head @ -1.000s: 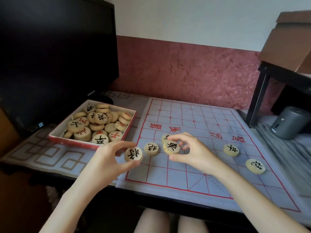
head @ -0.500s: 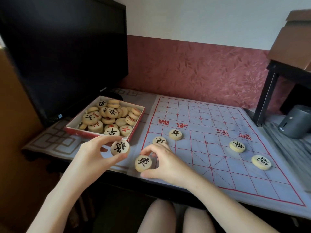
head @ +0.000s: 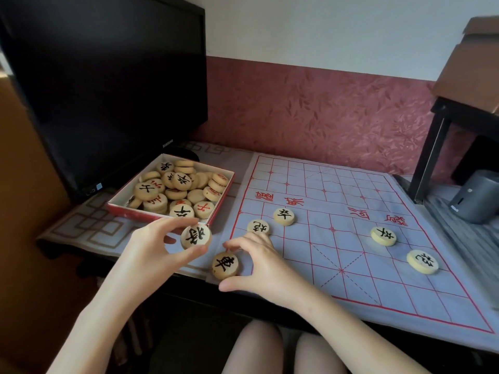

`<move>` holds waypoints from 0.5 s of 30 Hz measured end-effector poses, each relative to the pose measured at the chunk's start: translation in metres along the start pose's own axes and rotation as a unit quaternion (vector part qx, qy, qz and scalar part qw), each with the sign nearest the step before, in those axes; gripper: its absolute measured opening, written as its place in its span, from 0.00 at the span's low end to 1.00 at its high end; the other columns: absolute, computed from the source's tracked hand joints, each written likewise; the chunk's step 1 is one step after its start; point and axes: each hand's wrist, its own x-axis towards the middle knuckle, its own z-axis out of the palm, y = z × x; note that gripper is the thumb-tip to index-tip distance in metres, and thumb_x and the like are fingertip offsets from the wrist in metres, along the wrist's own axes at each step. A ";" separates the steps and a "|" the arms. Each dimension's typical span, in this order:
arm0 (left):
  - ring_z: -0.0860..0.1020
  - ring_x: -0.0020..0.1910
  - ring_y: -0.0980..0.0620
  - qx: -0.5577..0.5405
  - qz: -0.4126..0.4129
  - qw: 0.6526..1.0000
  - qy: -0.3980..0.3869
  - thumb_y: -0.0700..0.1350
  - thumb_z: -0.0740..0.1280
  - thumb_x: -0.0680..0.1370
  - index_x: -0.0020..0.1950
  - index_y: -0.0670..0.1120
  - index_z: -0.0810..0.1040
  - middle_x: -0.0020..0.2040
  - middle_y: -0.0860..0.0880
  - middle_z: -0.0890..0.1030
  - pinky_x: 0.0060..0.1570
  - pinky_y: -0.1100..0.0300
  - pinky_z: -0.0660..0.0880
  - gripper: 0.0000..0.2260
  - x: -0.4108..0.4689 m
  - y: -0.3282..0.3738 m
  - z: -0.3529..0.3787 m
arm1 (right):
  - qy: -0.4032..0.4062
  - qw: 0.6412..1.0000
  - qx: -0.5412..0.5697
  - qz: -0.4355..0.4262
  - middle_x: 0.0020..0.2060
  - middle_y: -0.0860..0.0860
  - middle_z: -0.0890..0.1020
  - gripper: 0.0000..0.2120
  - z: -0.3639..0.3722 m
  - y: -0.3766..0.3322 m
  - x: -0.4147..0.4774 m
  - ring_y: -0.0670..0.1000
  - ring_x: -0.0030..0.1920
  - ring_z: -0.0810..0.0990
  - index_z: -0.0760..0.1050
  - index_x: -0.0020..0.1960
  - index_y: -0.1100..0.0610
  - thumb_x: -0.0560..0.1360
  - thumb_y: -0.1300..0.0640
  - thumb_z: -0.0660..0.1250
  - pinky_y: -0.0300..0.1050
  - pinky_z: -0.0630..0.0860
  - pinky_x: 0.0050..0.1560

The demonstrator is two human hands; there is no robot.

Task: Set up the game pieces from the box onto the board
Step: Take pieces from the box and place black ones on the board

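A red-walled box (head: 151, 213) at the left holds several round wooden game pieces (head: 181, 181) with black or red characters. To its right lies the pale cloth board (head: 337, 252) with red lines. Four pieces stand on the board: two (head: 283, 216) (head: 258, 227) near its left edge, two (head: 383, 236) (head: 422, 261) towards the right. My left hand (head: 151, 255) pinches a black-marked piece (head: 195, 237) in the air in front of the box. My right hand (head: 259, 268) curls thumb and fingers round another black-marked piece (head: 225, 265) at the board's near left corner.
A large dark monitor (head: 108, 76) stands behind the box. At the right are a black shelf leg (head: 432, 147), a grey cylindrical device (head: 475, 195) and a cardboard box (head: 472, 63) above. My knees (head: 270, 346) show under the table's front edge.
My right hand carried its piece from mid-board down to the near left corner. My left hand keeps its piece, slightly lower and nearer the box. The view shifted left.
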 end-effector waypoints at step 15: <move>0.73 0.51 0.65 -0.061 0.114 0.982 -0.135 0.56 0.72 0.67 0.57 0.59 0.76 0.51 0.62 0.77 0.51 0.71 0.71 0.18 0.002 0.083 0.091 | 0.208 0.968 0.008 0.141 0.50 0.39 0.78 0.12 -0.113 0.077 -0.099 0.43 0.51 0.74 0.76 0.54 0.45 0.73 0.58 0.69 0.28 0.68 0.46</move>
